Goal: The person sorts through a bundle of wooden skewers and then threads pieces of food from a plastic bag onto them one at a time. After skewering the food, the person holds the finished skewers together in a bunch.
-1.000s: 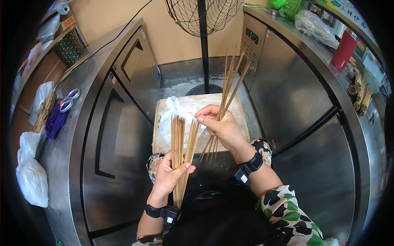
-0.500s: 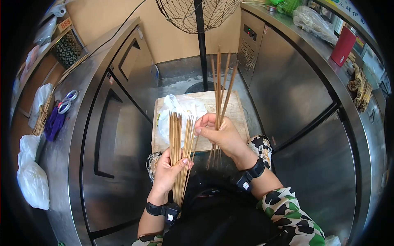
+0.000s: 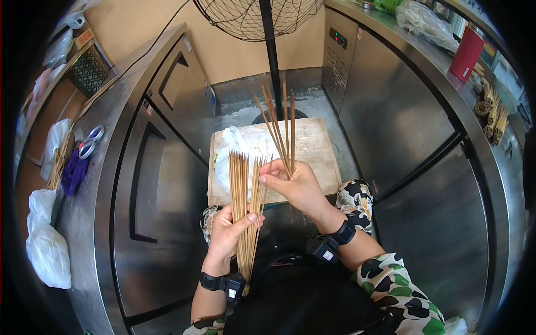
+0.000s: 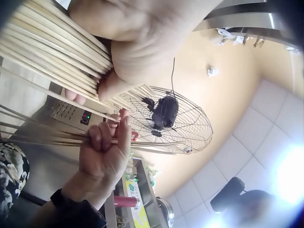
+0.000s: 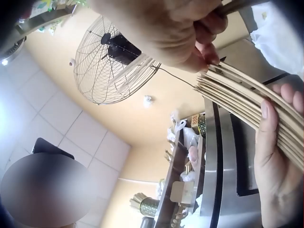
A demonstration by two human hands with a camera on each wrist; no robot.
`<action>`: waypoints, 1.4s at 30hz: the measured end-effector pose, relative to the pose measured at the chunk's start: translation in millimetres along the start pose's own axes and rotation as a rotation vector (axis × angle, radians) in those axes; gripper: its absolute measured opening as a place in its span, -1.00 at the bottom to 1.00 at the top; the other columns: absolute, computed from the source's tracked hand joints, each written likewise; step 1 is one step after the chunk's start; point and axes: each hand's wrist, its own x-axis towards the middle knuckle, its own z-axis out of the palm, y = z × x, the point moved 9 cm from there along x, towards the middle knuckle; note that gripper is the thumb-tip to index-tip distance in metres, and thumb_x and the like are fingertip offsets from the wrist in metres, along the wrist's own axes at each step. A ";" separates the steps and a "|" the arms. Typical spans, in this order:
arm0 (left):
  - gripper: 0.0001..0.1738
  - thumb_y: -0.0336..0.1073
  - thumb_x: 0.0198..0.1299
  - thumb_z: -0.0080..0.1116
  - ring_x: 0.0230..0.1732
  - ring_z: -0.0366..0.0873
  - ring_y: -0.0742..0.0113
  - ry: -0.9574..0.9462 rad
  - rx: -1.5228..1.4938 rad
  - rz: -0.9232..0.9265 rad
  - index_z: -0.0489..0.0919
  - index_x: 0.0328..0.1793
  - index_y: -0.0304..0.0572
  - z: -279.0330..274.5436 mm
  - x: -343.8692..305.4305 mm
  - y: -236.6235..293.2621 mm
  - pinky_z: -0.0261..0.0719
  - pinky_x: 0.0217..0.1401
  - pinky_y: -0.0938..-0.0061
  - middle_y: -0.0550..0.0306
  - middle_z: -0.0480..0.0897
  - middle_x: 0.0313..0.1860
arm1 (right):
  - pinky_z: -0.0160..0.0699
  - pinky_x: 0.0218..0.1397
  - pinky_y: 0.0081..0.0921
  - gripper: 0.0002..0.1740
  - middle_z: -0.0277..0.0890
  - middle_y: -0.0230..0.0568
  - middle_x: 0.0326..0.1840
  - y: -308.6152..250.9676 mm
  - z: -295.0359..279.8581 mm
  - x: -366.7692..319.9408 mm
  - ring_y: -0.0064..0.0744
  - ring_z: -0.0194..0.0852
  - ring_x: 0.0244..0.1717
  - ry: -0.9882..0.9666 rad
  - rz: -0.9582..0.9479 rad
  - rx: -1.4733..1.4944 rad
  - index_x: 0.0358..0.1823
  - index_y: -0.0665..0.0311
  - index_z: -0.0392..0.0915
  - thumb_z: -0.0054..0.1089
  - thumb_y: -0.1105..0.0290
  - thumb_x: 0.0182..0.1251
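My left hand grips a thick bundle of thin bamboo skewers with the points up, thumb across the front. The bundle fans into two groups above the thumb. Close on its right, my right hand holds several darker skewers that stick up from its fingers. In the left wrist view, the thumb and forefinger of the right hand pinch the tip of one skewer standing apart from the bundle. The right wrist view has these fingertips right at the bundle's points, with the left thumb lying across the skewers.
A wooden board with a white plastic bag lies ahead, before a standing fan. Steel cabinets flank both sides. Scissors and a tied white bag sit left; skewer bundles and a red flask right.
My right hand has moved slightly left and down, nearer the bundle. Its skewers have swung from leaning right to leaning left. The left hand keeps its grip almost in place.
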 end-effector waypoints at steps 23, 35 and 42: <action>-0.86 -0.45 0.23 0.15 -0.31 0.64 0.32 -0.012 0.016 0.009 0.50 -0.11 -0.32 -9.1 10.2 -10.6 0.64 -0.17 0.43 0.08 0.62 -0.31 | 0.07 -0.58 -0.79 -0.92 0.49 -0.45 -0.45 28.4 -8.8 0.5 -0.80 0.17 -0.61 -0.023 0.202 0.176 -0.36 0.22 0.52 0.27 0.46 0.21; -0.82 -0.44 0.22 0.17 -0.29 0.63 0.35 0.002 -0.005 -0.054 0.49 -0.08 -0.30 -10.5 13.3 -20.3 0.64 -0.19 0.45 0.04 0.64 -0.26 | 0.36 -0.28 -0.70 -0.87 0.50 -0.44 -0.46 51.2 -17.8 2.2 -0.70 0.37 -0.43 0.060 0.207 0.173 -0.37 0.29 0.53 0.31 0.43 0.19; -0.78 -0.52 0.16 0.21 -0.29 0.64 0.35 0.008 0.008 -0.053 0.48 -0.08 -0.28 -17.8 18.0 -27.0 0.66 -0.20 0.49 0.03 0.65 -0.25 | 0.29 -0.32 -0.70 -0.82 0.51 -0.44 -0.47 56.3 -13.2 0.6 -0.66 0.37 -0.44 -0.031 0.101 0.043 -0.35 0.23 0.52 0.21 0.29 0.31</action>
